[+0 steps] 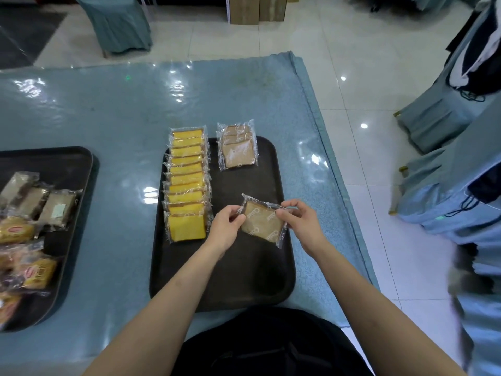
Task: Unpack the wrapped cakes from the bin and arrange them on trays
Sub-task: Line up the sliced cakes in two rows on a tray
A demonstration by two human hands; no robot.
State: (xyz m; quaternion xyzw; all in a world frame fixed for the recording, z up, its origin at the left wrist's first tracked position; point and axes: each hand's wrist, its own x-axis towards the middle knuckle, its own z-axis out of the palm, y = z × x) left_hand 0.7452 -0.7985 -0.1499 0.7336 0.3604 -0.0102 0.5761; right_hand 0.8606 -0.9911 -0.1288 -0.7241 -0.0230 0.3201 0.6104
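**Second row of brown cakes barely begun on the middle tray**

The wrapped brown cake slice (261, 222) is held between both hands just above the near right part of the dark tray (244, 280), tilted, its clear wrapper printed with the word "Cake". The left hand (223, 229) pinches the wrapper's left edge with thumb and fingertips; the right hand (301, 222) pinches the right edge, fingers curled over the seam.

On that same tray, at its far right corner, lies a small overlapping stack of brown slices (238, 147), hanging slightly over the far rim. Along the tray's left side runs a full row of yellow sponge slices (186, 183), shingled one over the next from the far rim down to about the tray's middle. The stretch between the brown stack and the held slice is bare.

Left of this tray, well apart, a second dark tray (78, 169) carries loose wrapped cakes (32, 213), brown ones and orange-labelled ones, unsorted.

By my reading, the yellow row is done, the brown row only started, and the heap on the left awaits sorting. The bin is not in view.
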